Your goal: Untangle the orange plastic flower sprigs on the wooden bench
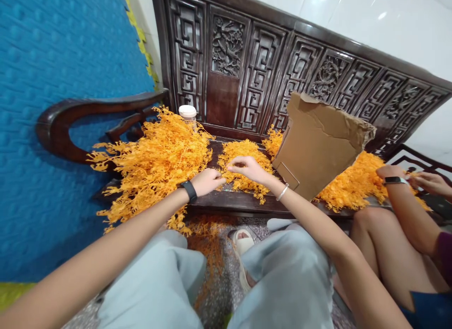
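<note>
My left hand (207, 182), with a black band at the wrist, is closed in a pinch above the front of the dark wooden bench seat (233, 200). Close to its right, my right hand (249, 168) has thumb and fingertips curled together. Whatever the fingertips hold is too small to make out. Under and behind my right hand lies a small heap of orange plastic sprigs (243, 152). A much larger pile of orange sprigs (165, 159) rises beside my left hand and hangs over the bench's front edge.
A torn cardboard piece (321, 143) leans on the bench, before another orange pile (360, 183). At the right, a co-worker's hands (432, 183) handle orange pieces. A white-lidded cup (188, 113) stands by the carved backrest (226, 98). Orange scraps (208, 239) litter the floor.
</note>
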{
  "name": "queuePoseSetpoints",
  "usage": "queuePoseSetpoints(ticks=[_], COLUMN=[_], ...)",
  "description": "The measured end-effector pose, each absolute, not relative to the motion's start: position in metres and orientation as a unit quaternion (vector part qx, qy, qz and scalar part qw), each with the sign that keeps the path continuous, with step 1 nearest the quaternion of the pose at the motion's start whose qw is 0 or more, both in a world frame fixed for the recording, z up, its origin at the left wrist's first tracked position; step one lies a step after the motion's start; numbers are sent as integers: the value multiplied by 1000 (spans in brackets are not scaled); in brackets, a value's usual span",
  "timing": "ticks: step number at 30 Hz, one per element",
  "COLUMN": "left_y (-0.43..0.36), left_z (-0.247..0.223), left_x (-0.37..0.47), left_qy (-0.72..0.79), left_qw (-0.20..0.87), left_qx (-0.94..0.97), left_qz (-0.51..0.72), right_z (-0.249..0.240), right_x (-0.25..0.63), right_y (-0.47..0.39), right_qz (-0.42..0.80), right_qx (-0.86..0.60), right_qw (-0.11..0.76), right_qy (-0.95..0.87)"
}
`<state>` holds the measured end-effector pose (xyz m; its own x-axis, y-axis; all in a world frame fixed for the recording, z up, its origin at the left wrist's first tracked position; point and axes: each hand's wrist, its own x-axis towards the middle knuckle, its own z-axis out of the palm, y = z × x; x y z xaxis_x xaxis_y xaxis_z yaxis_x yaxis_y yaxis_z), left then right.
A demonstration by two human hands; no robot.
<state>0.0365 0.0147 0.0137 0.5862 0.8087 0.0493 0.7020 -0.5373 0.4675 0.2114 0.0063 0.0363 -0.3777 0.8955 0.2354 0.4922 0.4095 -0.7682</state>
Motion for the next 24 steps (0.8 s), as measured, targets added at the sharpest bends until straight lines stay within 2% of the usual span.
queuePoseSetpoints(ticks=[6, 13, 18, 24], left_y=[12, 9, 9, -2], left_z=[17, 24, 25, 39], left_x=[37, 51, 69, 90], left_qy=[423, 445, 480, 467], left_qw=[231, 193, 125, -30], left_qx=[866, 861, 859, 881], left_qz=[131, 149, 128, 68], right_z=[35, 28, 29, 28], right_x=[217, 223, 223, 206], right_y=[14, 30, 42, 57], right_qz=[445, 502, 485, 400], right_qx=[-497, -534, -577, -612], right_qw=[458, 516, 550, 631], right_qy=[-587, -444, -361, -259])
